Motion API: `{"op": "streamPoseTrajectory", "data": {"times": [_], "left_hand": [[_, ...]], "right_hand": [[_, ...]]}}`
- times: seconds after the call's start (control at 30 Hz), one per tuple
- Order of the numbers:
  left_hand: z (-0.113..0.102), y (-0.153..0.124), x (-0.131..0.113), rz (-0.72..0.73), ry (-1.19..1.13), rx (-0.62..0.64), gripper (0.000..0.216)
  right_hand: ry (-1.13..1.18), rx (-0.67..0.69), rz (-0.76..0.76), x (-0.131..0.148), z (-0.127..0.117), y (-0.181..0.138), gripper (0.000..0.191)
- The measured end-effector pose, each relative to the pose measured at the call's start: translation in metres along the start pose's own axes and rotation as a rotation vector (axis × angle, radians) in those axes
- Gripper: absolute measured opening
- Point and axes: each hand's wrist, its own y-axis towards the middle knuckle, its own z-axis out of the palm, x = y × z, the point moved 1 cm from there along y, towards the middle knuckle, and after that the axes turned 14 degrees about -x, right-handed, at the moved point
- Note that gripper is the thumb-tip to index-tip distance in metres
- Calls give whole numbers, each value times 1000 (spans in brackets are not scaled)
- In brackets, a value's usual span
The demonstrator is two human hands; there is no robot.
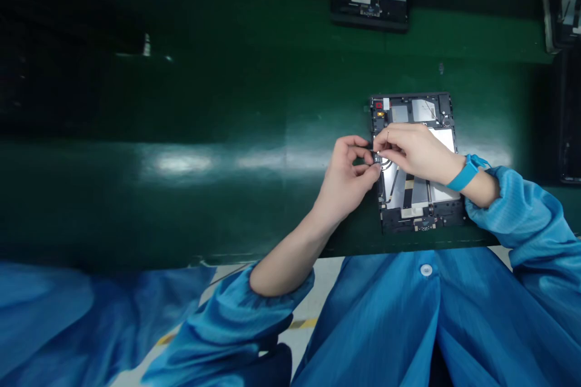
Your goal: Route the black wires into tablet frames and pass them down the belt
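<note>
An opened tablet [447, 217] lies on the green bench top close to its front edge, its inner boards, flat cables and silvery battery area facing up. At the tablet's left side, my left hand [347, 172] has its fingers curled, thumb and fingertips at the frame's edge. My right hand [420, 148] reaches over the tablet from the right, with thumb and index finger pinched near the same edge. A thin dark wire loops by the right fingertips. Whatever sits between the fingers of either hand is too small to make out.
Another opened tablet [370, 9] lies further back on the green bench [254, 97]. A third such device [567, 6] is at the far right. Dark objects stand at the upper left. A person's blue garment [91, 314] shows at the lower left, beside the bench edge.
</note>
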Motion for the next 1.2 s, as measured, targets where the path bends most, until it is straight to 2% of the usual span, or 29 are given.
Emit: {"op": "streamPoseTrajectory", "data": {"times": [0.33,0.5,0.7,0.83,0.9,1.07,1.2], "left_hand": [[1,2,-3,4,11,28,40],[4,15,-10,-31,81,21,34],[6,33,-16,-66,151,37,38],[10,43,-19,32,206,-58,42],[12,48,-22,54,194,-79,43],[17,52,-28,-73,67,10,39],[15,48,-26,-67,-8,35,36]], "right_hand": [[-10,-44,34,-2,2,5,22],[-83,-70,76,-5,0,14,24],[-127,-93,120,-7,-1,22,23],[-179,-137,148,-12,0,27,26],[-193,-154,174,-14,0,31,29],[-168,-205,267,-15,-3,37,30],[-115,-227,303,-14,-5,37,28]]}}
